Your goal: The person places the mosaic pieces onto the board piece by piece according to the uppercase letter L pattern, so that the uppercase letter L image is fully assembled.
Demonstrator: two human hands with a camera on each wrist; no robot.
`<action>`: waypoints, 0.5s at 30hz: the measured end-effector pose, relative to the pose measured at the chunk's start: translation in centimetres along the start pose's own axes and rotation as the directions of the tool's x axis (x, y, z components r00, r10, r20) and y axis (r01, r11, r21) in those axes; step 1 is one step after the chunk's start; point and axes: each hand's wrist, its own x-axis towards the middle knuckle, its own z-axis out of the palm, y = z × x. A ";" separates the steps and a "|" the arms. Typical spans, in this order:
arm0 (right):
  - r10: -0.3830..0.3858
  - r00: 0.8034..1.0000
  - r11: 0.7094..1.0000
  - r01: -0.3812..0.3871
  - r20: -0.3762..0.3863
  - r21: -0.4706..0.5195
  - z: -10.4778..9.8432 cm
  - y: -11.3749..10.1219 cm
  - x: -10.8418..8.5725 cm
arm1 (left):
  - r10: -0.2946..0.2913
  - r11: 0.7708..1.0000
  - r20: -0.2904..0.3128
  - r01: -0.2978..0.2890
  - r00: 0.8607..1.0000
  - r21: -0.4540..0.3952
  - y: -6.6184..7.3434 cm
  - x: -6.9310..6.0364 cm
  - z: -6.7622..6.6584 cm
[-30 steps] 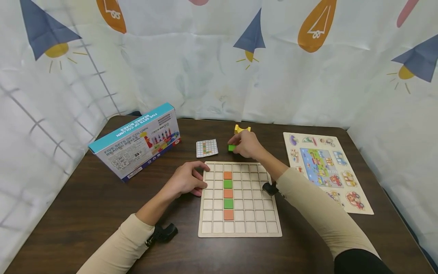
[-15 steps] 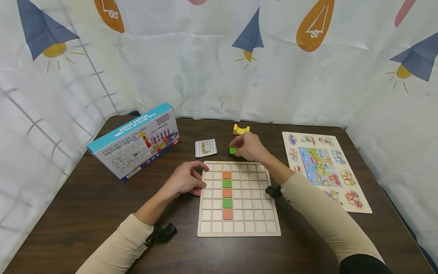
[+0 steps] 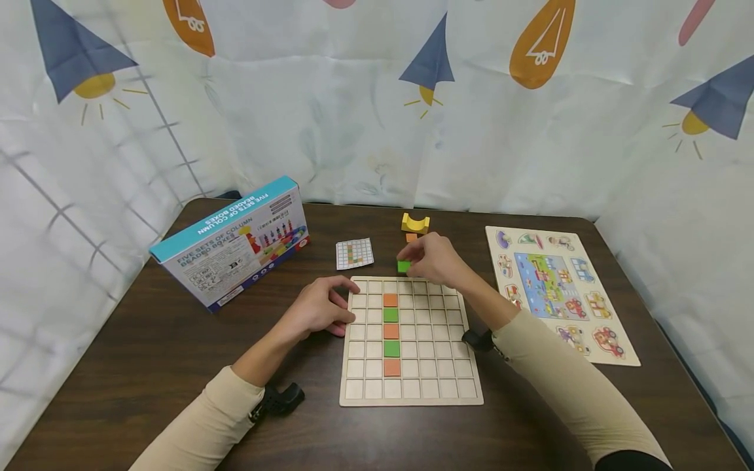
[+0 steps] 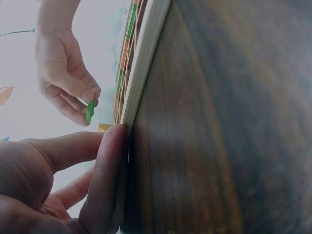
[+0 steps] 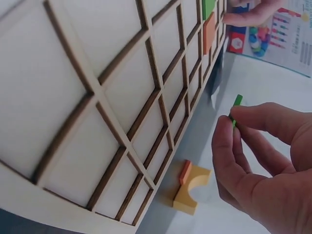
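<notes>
In the head view my right hand [image 3: 437,260] pinches a small green square tile [image 3: 403,266] just above the far edge of a wooden grid board [image 3: 442,400]. The right wrist view shows that green tile [image 5: 237,101] on edge between thumb and fingertips. My left hand [image 3: 321,306] rests along the board's left edge near its far corner, its fingers touching the rim. Down one column of the board run alternating orange tiles [image 3: 391,367] and green tiles [image 3: 391,348]. Behind the right hand an orange tile [image 3: 411,237] lies beside a yellow arched block [image 3: 415,224].
A small pattern card [image 3: 355,254] lies beyond the board. A blue-topped box [image 3: 235,245] stands at the left. On the right lies a picture puzzle board [image 3: 562,294]. All rest on a dark wooden table [image 3: 265,445], with a printed curtain [image 3: 353,118] behind.
My right hand has moved towards the board, carrying the green tile from near the yellow block. An orange tile there has come into view. The left hand stays in place.
</notes>
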 end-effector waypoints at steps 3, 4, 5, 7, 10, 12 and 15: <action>-0.010 1.000 1.000 0.010 0.005 0.010 0.0 0.0 -0.5 | 0.000 1.000 -0.002 0.000 1.000 -0.002 0.0 0.0 0.0; -0.013 1.000 1.000 0.013 0.008 0.013 0.1 0.1 -0.6 | 0.001 1.000 -0.001 -0.001 1.000 -0.002 0.0 0.0 0.0; -0.016 1.000 1.000 0.016 0.008 0.013 0.1 0.1 -0.7 | 0.001 1.000 -0.001 -0.001 1.000 -0.002 0.0 0.0 0.0; -0.021 1.000 1.000 0.020 0.011 0.017 0.3 0.2 -1.0 | 0.002 1.000 0.000 -0.002 1.000 -0.002 0.0 0.0 0.0; -0.030 0.999 0.999 0.029 0.015 0.017 0.4 0.3 -1.3 | 0.002 1.000 0.000 -0.002 1.000 0.000 0.0 0.0 0.0; -0.029 0.999 0.999 0.029 0.016 0.021 0.5 0.4 -1.6 | 0.002 1.000 0.000 -0.002 1.000 0.000 0.0 0.0 0.0; -0.025 1.000 0.999 0.025 0.017 0.028 0.5 0.4 -2.0 | 0.001 1.000 0.001 -0.001 1.000 -0.001 0.0 0.0 0.0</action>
